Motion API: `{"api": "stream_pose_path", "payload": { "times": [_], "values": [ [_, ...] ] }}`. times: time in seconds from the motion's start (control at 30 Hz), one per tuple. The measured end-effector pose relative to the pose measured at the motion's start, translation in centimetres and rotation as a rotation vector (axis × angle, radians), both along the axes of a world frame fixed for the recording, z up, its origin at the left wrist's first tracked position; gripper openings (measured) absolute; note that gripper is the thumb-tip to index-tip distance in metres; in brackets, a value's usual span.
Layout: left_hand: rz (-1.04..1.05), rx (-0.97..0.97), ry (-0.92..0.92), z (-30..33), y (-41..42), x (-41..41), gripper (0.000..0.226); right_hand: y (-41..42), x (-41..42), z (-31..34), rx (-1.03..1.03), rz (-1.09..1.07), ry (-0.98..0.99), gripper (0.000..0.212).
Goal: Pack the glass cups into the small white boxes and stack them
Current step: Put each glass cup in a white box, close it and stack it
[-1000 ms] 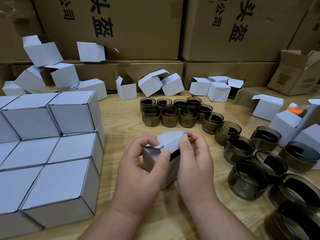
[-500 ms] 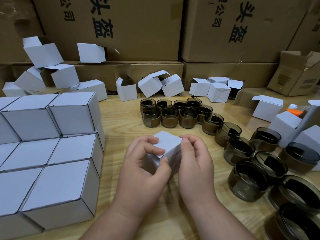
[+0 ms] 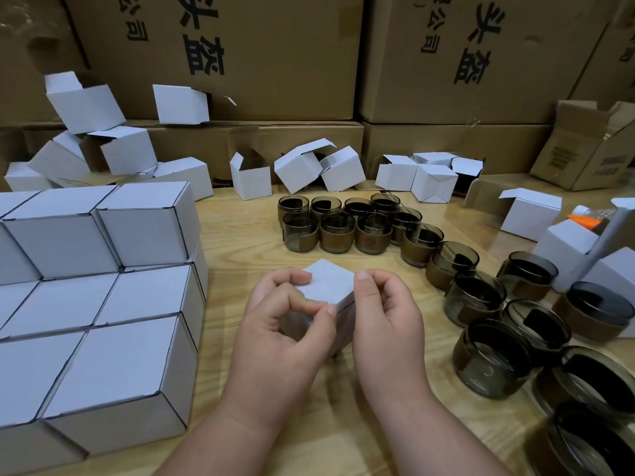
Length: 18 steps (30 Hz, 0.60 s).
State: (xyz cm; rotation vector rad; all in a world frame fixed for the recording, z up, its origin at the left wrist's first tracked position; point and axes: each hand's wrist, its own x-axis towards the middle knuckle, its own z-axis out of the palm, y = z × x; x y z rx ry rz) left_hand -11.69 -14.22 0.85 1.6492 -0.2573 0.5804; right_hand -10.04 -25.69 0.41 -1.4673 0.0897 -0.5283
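Small white box (image 3: 330, 286) held centre-near, above table (image 3: 240, 235); left hand (image 3: 278, 341) pinched lid corner, right hand (image 3: 388, 321) gripped right side. Risked lid springing open if tuck incomplete; toppling stacked boxes (image 3: 103, 304) at left through careless placing.

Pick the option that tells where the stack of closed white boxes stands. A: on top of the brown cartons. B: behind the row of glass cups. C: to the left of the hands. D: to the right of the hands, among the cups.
C: the stack of closed white boxes fills the table's left side, left of the left hand.
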Motion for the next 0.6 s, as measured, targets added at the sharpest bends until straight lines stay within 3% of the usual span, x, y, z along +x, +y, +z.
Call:
{"api": "stream_pose_path", "payload": {
  "times": [0.3,0.47,0.53,0.6],
  "values": [
    [0.02,0.052,0.057,-0.28,-0.07,-0.03,0.011,-0.26,-0.07,0.24,0.053,-0.014,0.087,0.041],
    [0.003,0.052,0.078,-0.36,0.02,0.12,0.013,-0.37,0.39,-0.01,0.022,-0.023,0.1,0.019],
    [-0.026,0.026,0.087,-0.54,0.1,0.28,0.002,-0.44,0.63,-0.1,-0.006,-0.019,0.109,0.011],
    [-0.038,-0.022,0.16,-0.7,0.18,0.36,0.022,-0.48,0.74,-0.12,-0.005,-0.017,0.105,0.01]
  ]
}}
